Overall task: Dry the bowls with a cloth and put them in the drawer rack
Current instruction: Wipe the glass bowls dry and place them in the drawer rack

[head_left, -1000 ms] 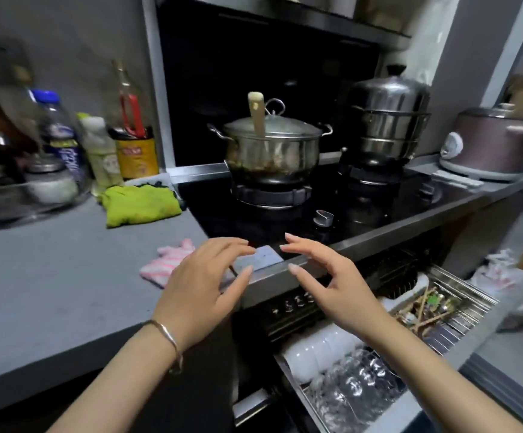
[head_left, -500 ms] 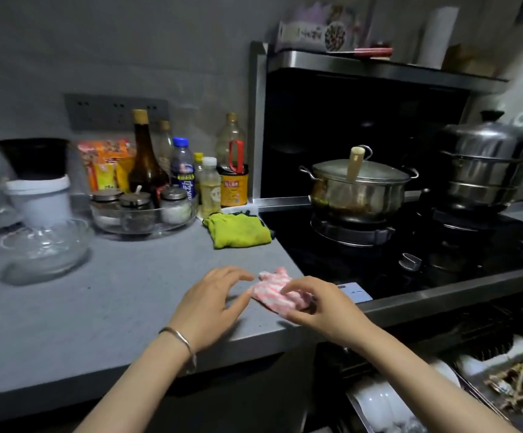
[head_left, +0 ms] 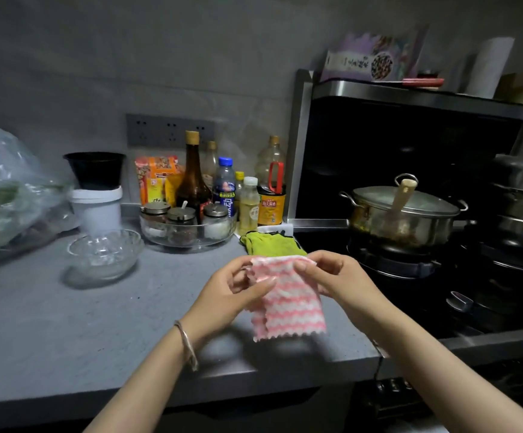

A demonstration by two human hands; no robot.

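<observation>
Both hands were up around the middle of the frame with the pink-and-white cloth (head_left: 291, 307) held between them. The left hand (head_left: 232, 295) had its thumb and curled fingers pinching the cloth's upper left edge. The right hand (head_left: 338, 282) pinched the upper right corner, so the cloth hung down from them over the grey counter (head_left: 50, 323). A clear glass bowl (head_left: 105, 254) sat on the counter well off to the left of the hands, in front of a white tub (head_left: 96, 210). A green rag (head_left: 272, 245) lay just behind the hands.
</observation>
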